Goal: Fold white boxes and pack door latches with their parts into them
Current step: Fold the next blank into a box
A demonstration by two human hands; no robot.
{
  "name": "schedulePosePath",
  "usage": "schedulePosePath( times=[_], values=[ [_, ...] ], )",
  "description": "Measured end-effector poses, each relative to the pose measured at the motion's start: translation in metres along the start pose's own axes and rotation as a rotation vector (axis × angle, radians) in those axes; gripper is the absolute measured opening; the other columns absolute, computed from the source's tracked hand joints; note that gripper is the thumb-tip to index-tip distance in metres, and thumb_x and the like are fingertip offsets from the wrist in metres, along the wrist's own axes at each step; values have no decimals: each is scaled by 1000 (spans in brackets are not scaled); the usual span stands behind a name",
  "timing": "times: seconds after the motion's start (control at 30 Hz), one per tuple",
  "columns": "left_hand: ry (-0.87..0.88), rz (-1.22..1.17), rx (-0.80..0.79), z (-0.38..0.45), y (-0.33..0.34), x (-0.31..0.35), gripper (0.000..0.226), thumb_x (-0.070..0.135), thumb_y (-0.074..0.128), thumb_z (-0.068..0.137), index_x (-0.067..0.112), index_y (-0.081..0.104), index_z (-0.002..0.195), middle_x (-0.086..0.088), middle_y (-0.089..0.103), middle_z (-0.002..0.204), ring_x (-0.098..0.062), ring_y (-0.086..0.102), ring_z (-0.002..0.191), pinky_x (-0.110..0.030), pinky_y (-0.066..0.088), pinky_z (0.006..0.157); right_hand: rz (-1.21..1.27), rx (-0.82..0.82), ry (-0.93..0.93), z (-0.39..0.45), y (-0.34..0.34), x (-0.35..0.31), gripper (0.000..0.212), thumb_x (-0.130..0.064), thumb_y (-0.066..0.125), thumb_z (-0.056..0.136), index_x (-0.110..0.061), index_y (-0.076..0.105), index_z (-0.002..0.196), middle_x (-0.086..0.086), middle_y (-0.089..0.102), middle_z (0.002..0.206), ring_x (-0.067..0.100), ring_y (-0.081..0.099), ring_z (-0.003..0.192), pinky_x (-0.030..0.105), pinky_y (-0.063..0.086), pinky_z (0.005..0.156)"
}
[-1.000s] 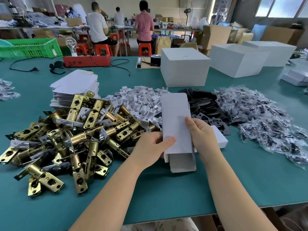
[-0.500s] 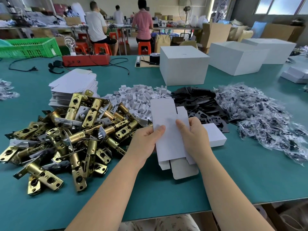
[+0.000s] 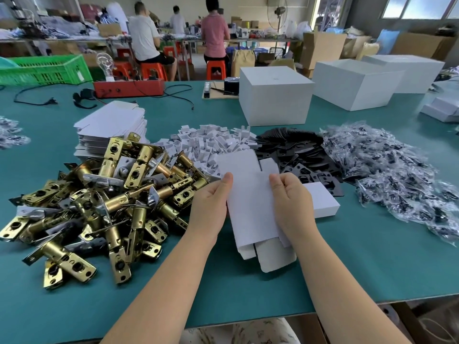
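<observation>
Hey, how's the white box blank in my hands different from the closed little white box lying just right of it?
The box blank is flat and unfolded with loose flaps, gripped by the left hand and right hand; the closed box is folded into shape and lies untouched on the table. Both are plain white card.

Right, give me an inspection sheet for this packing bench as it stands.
Surface: green table, near edge bare.
Job's things: flat white box held above the table, its end flaps loose; pile of brass latches to its left; stack of flat boxes behind the pile; closed small box at right.
Clutter: heap of white inserts, black plates, bagged parts, big white boxes.
Hands: left hand and right hand each grip a side of the box.
Cables: black cable by the red case.
Surroundings: people seated on orange stools; green crate.
</observation>
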State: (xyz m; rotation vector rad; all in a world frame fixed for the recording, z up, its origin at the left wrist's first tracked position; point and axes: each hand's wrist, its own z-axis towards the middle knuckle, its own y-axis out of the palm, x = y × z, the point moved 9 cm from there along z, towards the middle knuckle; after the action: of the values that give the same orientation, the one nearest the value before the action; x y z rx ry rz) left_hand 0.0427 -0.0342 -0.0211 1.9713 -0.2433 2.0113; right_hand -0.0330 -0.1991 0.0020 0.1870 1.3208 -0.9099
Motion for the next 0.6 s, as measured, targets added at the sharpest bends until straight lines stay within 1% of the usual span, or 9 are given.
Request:
schedulePosePath(
  times=[0.1,0.17,0.2,0.27,0.3,0.4,0.5,0.53,0.6],
  values=[
    [-32,201,-230,-7,16,-3,78,71,50,77,-5,65,82,-5,75,83,-20,70,72,-20,54,61,50,141,58,2,-17,7,35,-36,40,101,-16,42,73,-5,43,64,5,36,53,16,32,46],
    [-34,406,-420,-18,35,-8,87,78,42,74,-7,61,78,-18,70,77,-33,65,69,-27,54,64,78,207,66,5,-28,10,36,-36,39,102,-15,42,73,-4,44,65,10,38,57,15,32,45],
    [-32,450,-474,-23,42,-10,83,76,39,76,-3,63,75,-17,67,71,-34,63,66,-30,54,62,84,223,65,6,-31,11,36,-35,39,102,-15,42,73,-4,45,66,11,39,58,15,32,46],
    [-27,435,-487,-27,46,-7,66,68,37,81,11,64,61,5,55,49,-13,54,49,-21,48,55,79,224,65,6,-32,12,35,-35,38,102,-14,43,74,-4,45,66,11,39,58,15,32,46],
    [-13,431,-478,-26,46,-6,66,66,36,83,8,58,59,10,46,46,-7,46,46,-16,43,56,73,218,68,6,-30,12,35,-35,38,102,-13,44,75,-4,44,66,11,38,59,16,32,47],
    [-13,430,-487,-25,44,-9,74,65,35,86,-3,54,64,-2,45,54,-10,44,52,-10,40,59,67,198,67,6,-28,11,36,-34,38,102,-12,42,74,-4,42,64,11,36,58,18,30,47],
    [-60,414,-512,-26,44,-13,62,63,30,94,22,62,60,11,55,54,-5,53,54,-19,41,67,82,196,70,8,-29,9,38,-33,38,103,-16,40,70,-5,40,64,6,36,55,14,31,46],
    [-100,363,-501,-26,42,-15,61,64,27,95,31,70,67,14,67,67,-1,62,66,-22,42,75,106,189,69,8,-28,9,38,-33,38,103,-17,40,69,-6,41,64,3,37,53,13,31,47],
    [-161,172,-488,-26,43,-12,47,64,27,95,56,72,84,21,73,97,4,67,94,-27,45,88,161,152,62,7,-23,9,36,-33,38,103,-19,43,71,-7,43,66,-3,39,52,11,33,48]
  ],
)
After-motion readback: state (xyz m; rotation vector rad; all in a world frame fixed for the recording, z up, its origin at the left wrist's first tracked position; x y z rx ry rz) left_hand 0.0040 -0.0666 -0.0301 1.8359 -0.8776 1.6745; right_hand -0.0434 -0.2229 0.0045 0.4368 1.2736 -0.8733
